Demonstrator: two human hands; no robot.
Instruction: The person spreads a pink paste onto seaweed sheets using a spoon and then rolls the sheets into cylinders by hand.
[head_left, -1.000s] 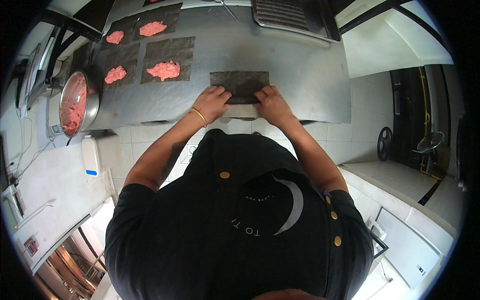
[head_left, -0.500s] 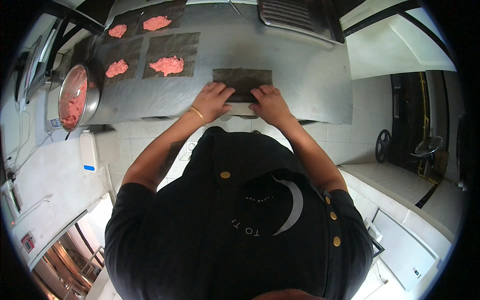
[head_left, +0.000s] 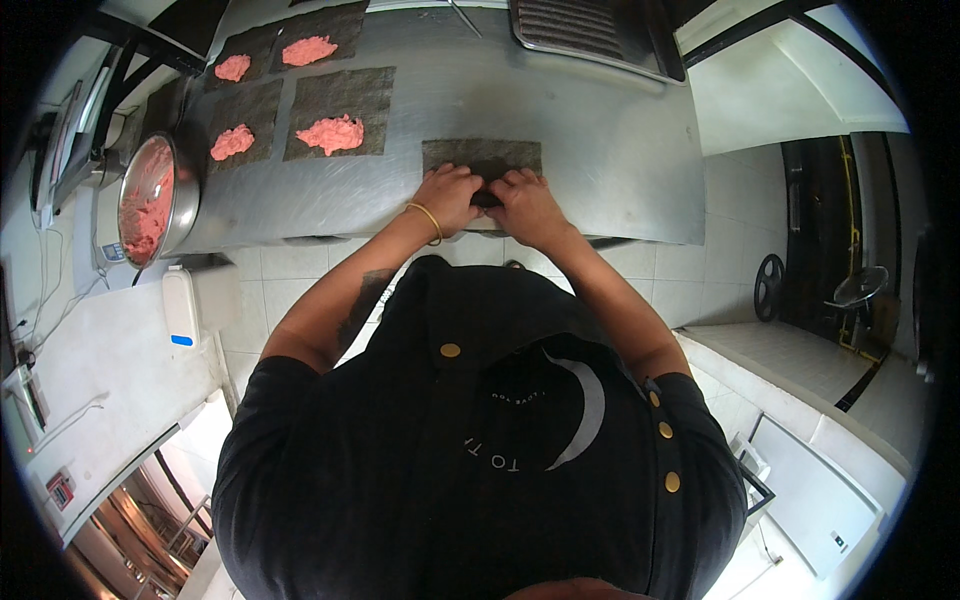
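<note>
A dark seaweed sheet (head_left: pixel 480 157) lies near the front edge of a steel counter (head_left: pixel 580 150). My left hand (head_left: pixel 448 196) and my right hand (head_left: pixel 523 201) sit side by side on the sheet's near edge, fingers curled over it and pressing a folded part between them. A gold bangle circles my left wrist. To the left lie several more seaweed sheets, each topped with a mound of pink paste (head_left: pixel 331 133). What is under my fingers is hidden.
A steel bowl (head_left: pixel 152 198) of pink paste sits at the counter's left end. A metal tray (head_left: pixel 590 35) stands at the back right. A white bottle (head_left: pixel 180 306) rests on a lower white surface to the left. Tiled wall runs below the counter.
Both hands have drawn together toward the middle of the sheet's near edge, and the edge is now rolled up under the fingers.
</note>
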